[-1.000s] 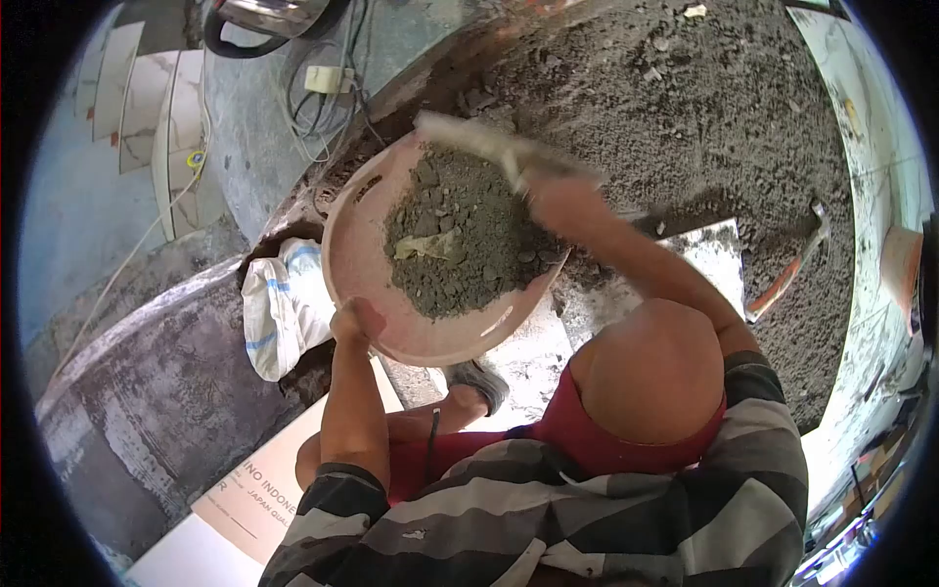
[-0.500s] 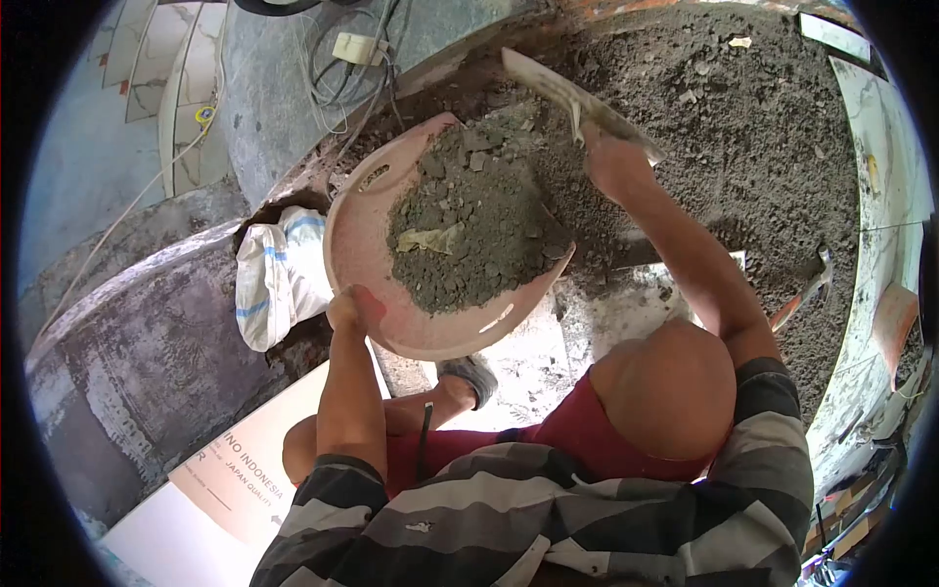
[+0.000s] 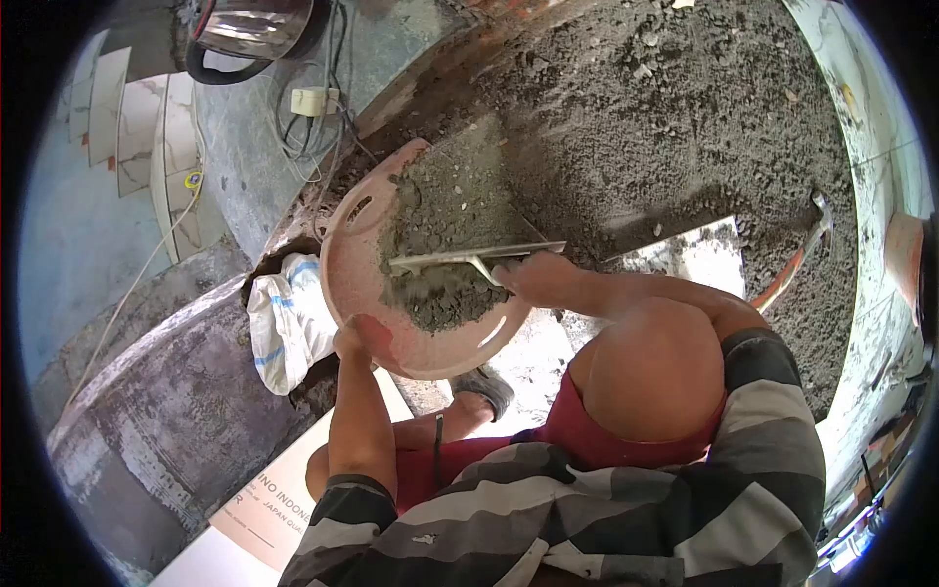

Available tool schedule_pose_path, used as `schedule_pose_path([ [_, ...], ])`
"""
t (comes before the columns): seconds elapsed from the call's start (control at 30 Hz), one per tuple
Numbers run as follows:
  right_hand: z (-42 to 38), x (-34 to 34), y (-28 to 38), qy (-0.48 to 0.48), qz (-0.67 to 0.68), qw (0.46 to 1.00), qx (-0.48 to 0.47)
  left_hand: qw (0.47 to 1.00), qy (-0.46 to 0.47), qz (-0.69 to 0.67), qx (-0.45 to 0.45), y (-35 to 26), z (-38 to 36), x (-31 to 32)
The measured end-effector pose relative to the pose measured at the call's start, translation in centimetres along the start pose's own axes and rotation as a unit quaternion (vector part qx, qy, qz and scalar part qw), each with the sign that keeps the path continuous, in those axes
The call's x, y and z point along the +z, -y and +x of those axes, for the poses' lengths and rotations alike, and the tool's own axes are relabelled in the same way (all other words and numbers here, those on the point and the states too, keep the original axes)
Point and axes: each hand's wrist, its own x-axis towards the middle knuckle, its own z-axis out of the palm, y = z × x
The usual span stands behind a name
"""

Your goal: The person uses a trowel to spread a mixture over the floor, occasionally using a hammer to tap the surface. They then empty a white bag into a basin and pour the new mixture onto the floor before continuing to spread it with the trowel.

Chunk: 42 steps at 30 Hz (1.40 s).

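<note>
A pinkish plastic basin (image 3: 357,259) with slotted handles lies tilted on the ground, part of its wall hidden under grey soil. My left hand (image 3: 352,338) is closed on its near-left rim. In my right hand (image 3: 536,279) is the handle of a plastering trowel (image 3: 479,252). The trowel's long, thin blade stands across the heap of crumbly soil (image 3: 445,201) in the basin and presses into it. Some soil lies on the near side of the blade, inside the basin.
Loose soil (image 3: 675,127) spreads beyond the basin, with a hammer (image 3: 797,256) on it at right. A white sack (image 3: 284,328) stands left of the basin. Cables with a white socket box (image 3: 315,101) and a kettle (image 3: 256,27) are at upper left. A printed carton (image 3: 259,514) lies lower left.
My right hand has drawn the trowel from the soil beyond the basin toward me, into the basin's heap. My left hand still holds the rim. The view has shifted slightly.
</note>
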Motion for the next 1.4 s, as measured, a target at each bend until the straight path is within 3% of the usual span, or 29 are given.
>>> schedule_pose_path([
  [0.03,-0.4,-0.1,-0.1,0.005,0.01,1.0,-0.019,0.999,0.005,0.021,0.024,0.0,-0.6,-1.0],
  [0.1,0.0,0.3,-3.0,-0.13,-0.128,0.982,0.047,0.968,0.07,0.173,0.166,-0.9,-2.8,-5.1],
  [0.17,-1.6,-2.9,-5.7,-0.232,-0.035,0.958,0.163,0.989,0.024,0.084,0.122,-0.4,-2.0,-3.1],
  [0.2,-2.1,-4.3,-6.2,-0.277,0.098,0.923,0.248,0.998,0.008,-0.008,0.067,0.0,-1.2,-1.5],
  [0.23,-1.7,-3.7,-7.4,-0.297,0.077,0.923,0.232,0.985,-0.027,-0.17,-0.011,0.6,-0.3,0.2],
  [0.27,-1.2,-2.5,-8.7,-0.32,0.059,0.92,0.218,0.931,-0.067,-0.347,-0.094,1.7,0.5,2.0],
  [0.3,-0.7,-1.4,-9.6,-0.348,0.04,0.914,0.205,0.843,-0.128,-0.496,-0.165,2.7,1.6,3.7],
  [0.37,-0.2,-0.2,-9.3,-0.328,0.032,0.919,0.217,0.724,-0.209,-0.61,-0.244,5.8,4.9,6.4],
  [0.4,-0.3,0.4,-9.1,-0.334,0.028,0.917,0.217,0.697,-0.229,-0.621,-0.276,7.8,6.5,7.8],
  [0.43,-0.2,1.0,-8.9,-0.336,0.024,0.917,0.213,0.725,-0.253,-0.586,-0.258,7.2,4.2,4.3],
  [0.47,-0.7,0.8,-8.5,-0.378,0.039,0.896,0.228,0.734,-0.285,-0.538,-0.302,6.1,1.9,0.5],
  [0.5,-0.5,1.3,-8.2,-0.371,0.073,0.895,0.238,0.717,-0.276,-0.539,-0.346,6.4,1.7,-1.3],
  [0.57,-0.7,1.0,-7.4,-0.366,0.135,0.881,0.266,0.632,-0.313,-0.627,-0.332,6.2,1.6,-2.5],
  [0.6,-0.9,1.1,-6.4,-0.318,0.131,0.896,0.282,0.647,-0.319,-0.604,-0.34,6.2,1.8,-2.6],
  [0.7,0.8,3.4,-6.7,-0.325,0.028,0.922,0.208,0.679,-0.331,-0.548,-0.358,6.1,1.4,-2.3],
  [0.8,3.7,3.8,-4.5,-0.263,0.138,0.922,0.246,0.682,-0.33,-0.557,-0.341,5.5,0.4,-3.6],
  [1.0,4.7,6.2,0.0,-0.166,0.132,0.975,-0.064,0.581,-0.32,-0.697,-0.273,6.1,2.0,-1.8],
  [1.03,3.0,4.0,1.9,-0.139,0.121,0.979,-0.091,0.584,-0.323,-0.697,-0.262,6.6,2.9,-1.0],
  [1.1,3.7,5.6,1.5,-0.185,0.065,0.968,-0.154,0.597,-0.322,-0.692,-0.248,7.3,3.8,1.0],
  [1.13,3.3,5.0,0.9,-0.186,0.027,0.974,-0.126,0.564,-0.31,-0.723,-0.251,7.2,4.0,1.1],
  [1.17,2.6,3.7,-0.5,-0.185,-0.009,0.978,-0.098,0.578,-0.289,-0.716,-0.263,6.9,3.5,1.0],
  [1.23,0.4,0.8,-3.3,-0.259,0.041,0.959,0.105,0.596,-0.261,-0.708,-0.275,6.6,3.3,-0.4],
  [1.27,-1.1,-0.9,-4.6,-0.317,0.085,0.924,0.195,0.646,-0.255,-0.658,-0.293,6.6,2.9,-1.1],
  [1.33,-4.0,-2.4,-9.0,-0.404,0.081,0.871,0.268,0.736,-0.241,-0.547,-0.319,6.3,2.5,-2.3],
  [1.4,-5.6,-2.3,-11.4,-0.431,0.032,0.85,0.303,0.822,-0.215,-0.405,-0.336,6.4,3.1,-2.2],
])
